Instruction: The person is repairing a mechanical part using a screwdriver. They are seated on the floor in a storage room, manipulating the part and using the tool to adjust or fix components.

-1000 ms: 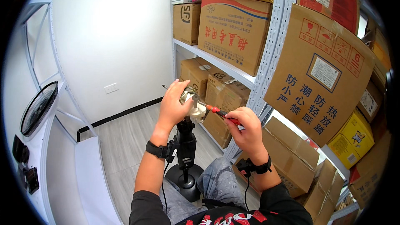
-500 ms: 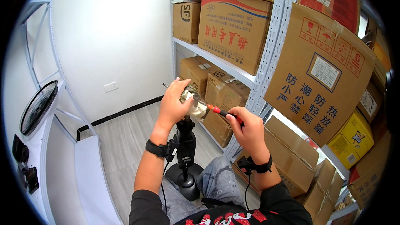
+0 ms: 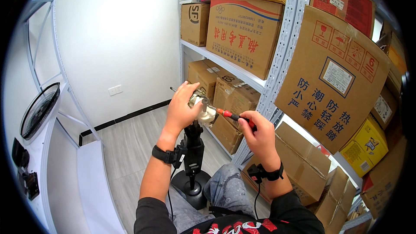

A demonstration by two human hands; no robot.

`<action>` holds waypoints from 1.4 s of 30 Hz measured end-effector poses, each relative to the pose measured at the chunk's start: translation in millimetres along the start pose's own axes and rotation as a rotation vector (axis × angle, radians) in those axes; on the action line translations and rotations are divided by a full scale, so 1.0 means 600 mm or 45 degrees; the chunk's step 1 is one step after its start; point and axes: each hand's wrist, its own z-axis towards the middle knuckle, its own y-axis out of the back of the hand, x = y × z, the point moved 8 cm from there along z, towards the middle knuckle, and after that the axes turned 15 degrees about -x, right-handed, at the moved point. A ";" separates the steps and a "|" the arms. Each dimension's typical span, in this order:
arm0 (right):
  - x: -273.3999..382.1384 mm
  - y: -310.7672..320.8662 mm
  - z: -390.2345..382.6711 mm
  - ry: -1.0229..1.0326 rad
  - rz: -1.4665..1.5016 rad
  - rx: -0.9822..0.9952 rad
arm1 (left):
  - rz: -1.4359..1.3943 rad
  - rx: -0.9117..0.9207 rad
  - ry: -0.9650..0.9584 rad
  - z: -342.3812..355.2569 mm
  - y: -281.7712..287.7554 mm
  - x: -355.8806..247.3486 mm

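Note:
A pedestal fan's exposed motor head (image 3: 207, 116), off-white and metal, sits on top of a black stand (image 3: 193, 147). My left hand (image 3: 178, 107) is wrapped round the left side of that motor head, and a thin metal shaft (image 3: 172, 89) pokes out beyond the fingers. In my right hand (image 3: 260, 135) is a red and black screwdriver (image 3: 229, 114), gripped at the handle. Its blade points left at the motor's right side; whether the tip sits in a screw is too small to tell. Part of the motor is hidden behind my left hand.
The stand's round black base (image 3: 203, 200) rests on the floor between my legs. A black fan guard (image 3: 41, 110) lies on the white shelf at left, with dark parts (image 3: 31, 184) nearer. Cardboard boxes (image 3: 242, 34) fill the metal shelving (image 3: 277, 56) at right.
The screwdriver handle and my right hand have shifted very slightly to the right. My left hand keeps its hold on the motor head.

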 end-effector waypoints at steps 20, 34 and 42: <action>-0.012 -0.004 -0.005 -0.117 0.015 0.085 | 0.022 -0.004 -0.005 -0.001 -0.001 0.001; 0.000 -0.001 -0.002 -0.144 0.063 0.036 | 0.008 -0.003 0.000 -0.002 0.002 -0.001; 0.018 0.000 0.001 0.353 0.128 -0.059 | -0.020 0.009 0.020 0.001 0.000 -0.004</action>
